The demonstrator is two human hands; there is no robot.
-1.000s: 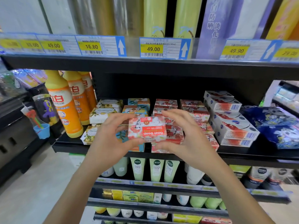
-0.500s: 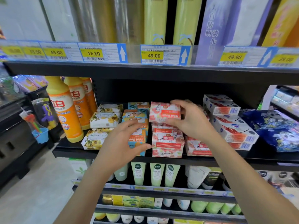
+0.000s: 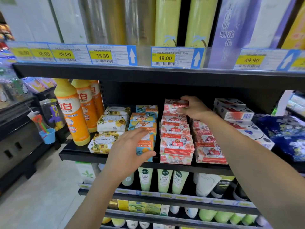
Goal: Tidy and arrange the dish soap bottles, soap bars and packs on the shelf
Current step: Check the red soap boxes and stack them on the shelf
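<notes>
Right hand grips red soap box atop rear stack

The right hand is now carrying the red soap box alone, deeper into the shelf, and is setting it on the rear stack of red boxes. The left hand is no longer holding it and is reaching to the blue and orange soap box, fingers spread over its top.
</notes>
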